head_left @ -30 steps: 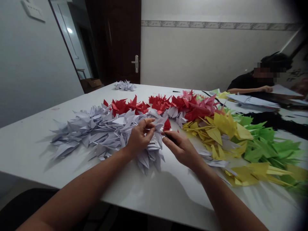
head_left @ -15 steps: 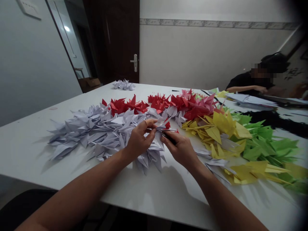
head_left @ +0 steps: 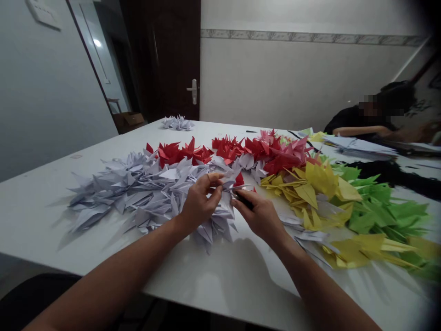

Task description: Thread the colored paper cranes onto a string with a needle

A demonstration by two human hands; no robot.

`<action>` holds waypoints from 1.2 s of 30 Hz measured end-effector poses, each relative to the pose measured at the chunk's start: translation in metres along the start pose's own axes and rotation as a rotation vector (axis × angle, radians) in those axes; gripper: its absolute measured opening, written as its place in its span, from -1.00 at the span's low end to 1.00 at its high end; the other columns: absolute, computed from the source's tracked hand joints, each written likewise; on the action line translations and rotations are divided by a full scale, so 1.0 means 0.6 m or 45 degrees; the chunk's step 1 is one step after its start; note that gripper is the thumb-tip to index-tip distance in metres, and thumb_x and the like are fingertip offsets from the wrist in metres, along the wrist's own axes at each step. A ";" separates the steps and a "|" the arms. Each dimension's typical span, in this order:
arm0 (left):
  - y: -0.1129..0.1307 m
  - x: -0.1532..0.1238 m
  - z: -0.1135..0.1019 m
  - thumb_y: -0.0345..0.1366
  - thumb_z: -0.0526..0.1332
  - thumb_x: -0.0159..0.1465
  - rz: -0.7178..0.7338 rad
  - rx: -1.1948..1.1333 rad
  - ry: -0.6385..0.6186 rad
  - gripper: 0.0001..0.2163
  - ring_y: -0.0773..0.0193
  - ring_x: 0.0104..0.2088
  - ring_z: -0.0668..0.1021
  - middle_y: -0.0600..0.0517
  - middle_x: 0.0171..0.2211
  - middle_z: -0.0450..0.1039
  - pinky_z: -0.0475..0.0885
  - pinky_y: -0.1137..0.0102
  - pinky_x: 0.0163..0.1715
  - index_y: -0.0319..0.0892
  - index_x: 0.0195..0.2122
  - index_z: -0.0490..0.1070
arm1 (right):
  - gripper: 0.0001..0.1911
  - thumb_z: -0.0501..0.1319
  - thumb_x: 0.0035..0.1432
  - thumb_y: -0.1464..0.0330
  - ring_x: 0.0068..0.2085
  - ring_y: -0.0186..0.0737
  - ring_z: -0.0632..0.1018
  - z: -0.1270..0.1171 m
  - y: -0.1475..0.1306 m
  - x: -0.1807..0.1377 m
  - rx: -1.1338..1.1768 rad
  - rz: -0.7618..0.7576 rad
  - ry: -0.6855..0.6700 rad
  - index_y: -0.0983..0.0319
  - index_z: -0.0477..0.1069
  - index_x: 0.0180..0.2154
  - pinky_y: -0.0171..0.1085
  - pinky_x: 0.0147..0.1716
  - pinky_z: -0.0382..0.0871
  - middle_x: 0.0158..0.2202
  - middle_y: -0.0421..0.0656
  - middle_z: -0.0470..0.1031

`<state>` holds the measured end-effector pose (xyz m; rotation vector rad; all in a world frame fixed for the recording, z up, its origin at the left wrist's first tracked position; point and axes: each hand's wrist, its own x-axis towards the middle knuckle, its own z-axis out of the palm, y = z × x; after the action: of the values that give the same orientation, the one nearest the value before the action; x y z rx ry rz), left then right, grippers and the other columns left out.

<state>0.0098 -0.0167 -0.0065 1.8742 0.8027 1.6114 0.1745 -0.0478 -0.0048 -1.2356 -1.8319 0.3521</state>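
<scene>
My left hand [head_left: 200, 201] pinches a white folded paper crane [head_left: 231, 185] at the right end of a big heap of white paper cranes [head_left: 138, 193]. My right hand [head_left: 260, 214] is closed round a thin dark pen-like object [head_left: 244, 200], its tip close to the pinched crane. Both hands hover just above the white table [head_left: 213, 276], almost touching each other. A small red crane [head_left: 239, 179] shows just behind the fingers.
Heaps of red cranes [head_left: 227, 149], pink cranes [head_left: 292, 147], yellow cranes [head_left: 320, 184] and green cranes [head_left: 379, 207] spread to the right. A small white pile [head_left: 177, 122] lies far back. Another person [head_left: 372, 119] sits at the far right by stacked paper [head_left: 358, 145]. A dark door [head_left: 172, 59] stands behind.
My right hand has moved left, closer to the left hand, and the white crane is now pinched between the left fingers next to the pen tip. The view shifted slightly.
</scene>
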 end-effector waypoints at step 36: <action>0.004 0.020 -0.027 -0.49 0.13 0.11 0.142 0.467 0.015 -0.82 0.31 -0.36 0.48 -0.01 -0.34 0.48 0.32 0.50 -0.56 -0.19 -0.29 0.44 | -0.62 0.16 0.04 0.11 -0.28 -0.08 0.55 -0.031 0.078 0.027 -0.575 0.472 0.076 0.23 0.52 -0.23 -0.30 -0.41 0.25 -0.32 -0.04 0.59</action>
<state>-0.0046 -0.0094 0.0054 2.1970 1.0751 1.6272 0.2156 -0.0164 -0.0158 -1.8851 -1.6769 0.0971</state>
